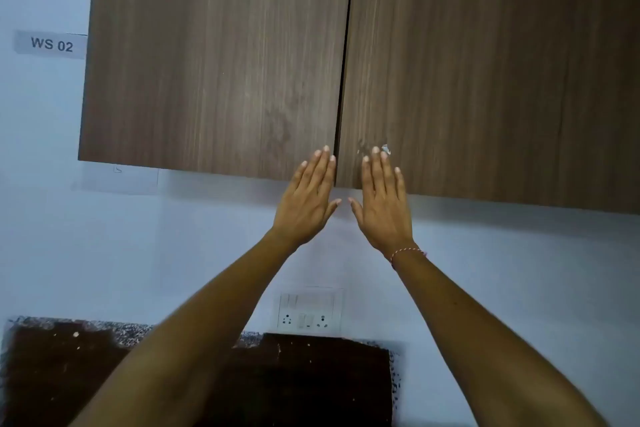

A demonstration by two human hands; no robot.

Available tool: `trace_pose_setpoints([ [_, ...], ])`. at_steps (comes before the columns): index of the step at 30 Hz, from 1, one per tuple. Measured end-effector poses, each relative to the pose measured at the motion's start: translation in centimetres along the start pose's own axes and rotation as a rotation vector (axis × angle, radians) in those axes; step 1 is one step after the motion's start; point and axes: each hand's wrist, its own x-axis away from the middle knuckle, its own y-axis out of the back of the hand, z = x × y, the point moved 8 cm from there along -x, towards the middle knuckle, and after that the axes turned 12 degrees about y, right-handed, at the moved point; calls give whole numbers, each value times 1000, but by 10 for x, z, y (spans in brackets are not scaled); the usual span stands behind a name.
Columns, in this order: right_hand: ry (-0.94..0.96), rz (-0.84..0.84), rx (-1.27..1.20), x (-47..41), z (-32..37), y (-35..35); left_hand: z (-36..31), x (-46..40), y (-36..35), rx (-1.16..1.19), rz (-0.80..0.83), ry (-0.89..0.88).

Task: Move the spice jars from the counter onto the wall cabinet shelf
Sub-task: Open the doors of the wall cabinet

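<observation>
Two flat hands, left hand [306, 204] and right hand [382, 203], at closed cabinet doors [214, 55].

Both your arms reach up and away from you, bare to the elbows, converging toward the middle of the view. Your left hand [306, 203] is flat and spread open, back toward you, fingers straight, close together and pointing up, thumb angled out to the right. Your right hand [382, 199] mirrors it just beside, palm away, fingers extended upward, thumb angled left. The two thumb tips sit near each other without touching. A thin thread band [407, 253] circles your right wrist.
</observation>
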Motion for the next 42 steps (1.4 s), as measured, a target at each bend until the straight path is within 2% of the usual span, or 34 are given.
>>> trace_pose_setpoints([
  [8,152,118,122,-32,7,-23,4,-18,-47,-117,224,83],
  [13,184,178,117,-44,10,-26,2,-20,-54,-160,269,64],
  [18,247,287,28,-43,13,-18,-1,-18,-49,-104,281,50],
  [22,237,255,36,-38,12,-3,-7,-13,-38,-74,283,23],
  [24,265,172,89,-35,11,9,-12,-10,-31,-19,217,-4],
  [27,302,79,137,-27,5,30,-17,-5,-9,66,-36,-19],
  [29,336,38,157,-21,2,48,-25,-1,7,83,-124,-24],
  [36,321,2,186,1,-12,108,-63,10,60,197,-229,12],
  [42,342,-17,357,12,-30,160,-101,17,101,267,-297,8],
])
